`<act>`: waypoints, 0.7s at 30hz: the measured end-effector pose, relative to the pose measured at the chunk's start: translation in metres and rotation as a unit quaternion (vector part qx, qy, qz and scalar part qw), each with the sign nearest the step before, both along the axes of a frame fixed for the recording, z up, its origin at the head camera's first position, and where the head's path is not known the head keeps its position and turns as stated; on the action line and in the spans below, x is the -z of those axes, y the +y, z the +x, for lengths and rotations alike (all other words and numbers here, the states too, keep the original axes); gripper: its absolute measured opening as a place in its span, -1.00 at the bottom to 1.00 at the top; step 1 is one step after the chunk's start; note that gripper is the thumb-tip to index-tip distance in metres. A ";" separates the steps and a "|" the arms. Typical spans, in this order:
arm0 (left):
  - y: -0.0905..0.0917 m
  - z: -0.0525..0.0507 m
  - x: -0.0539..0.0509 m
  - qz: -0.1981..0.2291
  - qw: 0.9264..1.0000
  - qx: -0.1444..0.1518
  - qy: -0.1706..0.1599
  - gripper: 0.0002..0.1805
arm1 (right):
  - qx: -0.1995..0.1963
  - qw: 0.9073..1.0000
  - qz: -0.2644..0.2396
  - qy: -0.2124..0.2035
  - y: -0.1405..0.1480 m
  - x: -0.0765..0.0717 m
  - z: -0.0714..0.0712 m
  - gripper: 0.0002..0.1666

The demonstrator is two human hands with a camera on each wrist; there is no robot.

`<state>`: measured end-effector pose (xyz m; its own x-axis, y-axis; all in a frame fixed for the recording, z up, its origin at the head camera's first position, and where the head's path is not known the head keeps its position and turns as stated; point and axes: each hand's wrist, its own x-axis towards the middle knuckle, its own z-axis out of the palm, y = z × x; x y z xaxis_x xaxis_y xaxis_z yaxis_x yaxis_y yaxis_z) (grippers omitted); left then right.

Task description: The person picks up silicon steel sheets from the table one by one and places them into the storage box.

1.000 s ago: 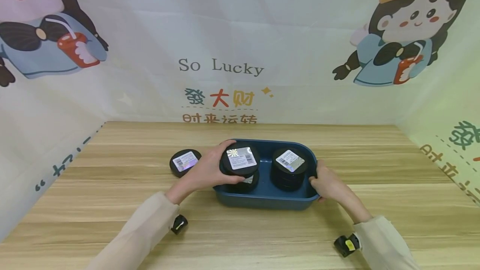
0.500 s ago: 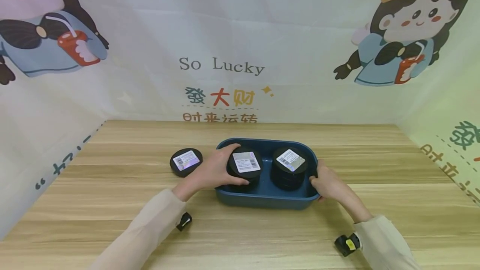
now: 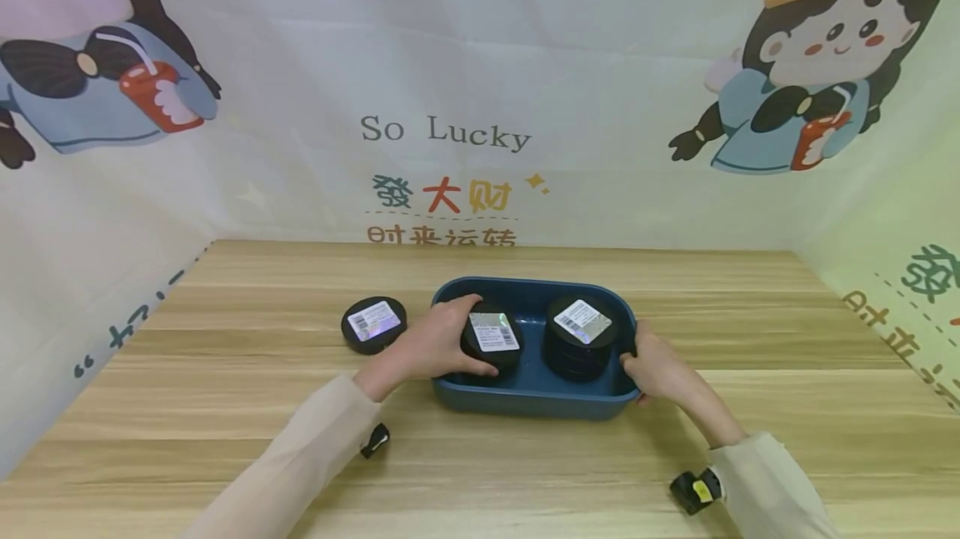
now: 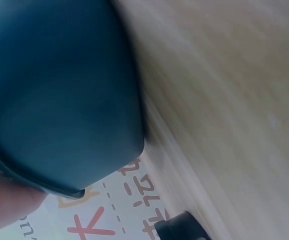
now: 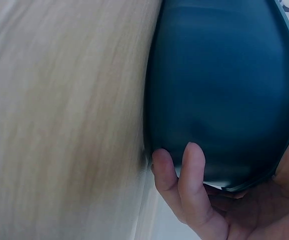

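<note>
My left hand (image 3: 431, 343) holds a round black container (image 3: 495, 332) with a white label, inside the left part of a blue oblong bin (image 3: 517, 406). Thumb and fingers span its sides; whatever lies beneath it is hidden. To its right, a stack of the same black containers (image 3: 577, 339) stands in the bin. My right hand (image 3: 655, 361) grips the bin's right end, thumb inside the rim. In the right wrist view, two of its fingers (image 5: 192, 172) lie against the bin's outer wall (image 5: 219, 90). The left wrist view shows the bin's other end (image 4: 64, 100) and a fingertip (image 4: 9, 205).
Another labelled black container (image 3: 373, 325) lies on the wooden table (image 3: 525, 472), left of the bin and close to my left wrist. A printed cloth (image 3: 600, 206) hangs behind the table and along both sides.
My left hand has lowered the black container into the bin, over another one whose label showed before and is now covered. The right hand keeps its grip on the bin.
</note>
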<state>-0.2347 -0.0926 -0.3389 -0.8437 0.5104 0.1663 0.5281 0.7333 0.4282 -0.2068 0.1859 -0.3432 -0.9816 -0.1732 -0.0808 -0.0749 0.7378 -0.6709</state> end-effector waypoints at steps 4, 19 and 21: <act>0.002 0.001 0.000 -0.014 1.000 -0.006 -0.002 0.02 | 0.000 1.000 0.000 -0.002 0.000 0.000 0.000 -0.60; 0.009 0.005 -0.001 -0.104 0.994 -0.022 0.028 0.01 | 0.004 1.000 0.003 -0.004 -0.001 -0.001 0.001 -0.63; 0.010 0.005 -0.001 -0.114 0.993 -0.022 0.034 -0.01 | 0.004 1.000 0.004 -0.002 -0.001 -0.001 0.002 -0.64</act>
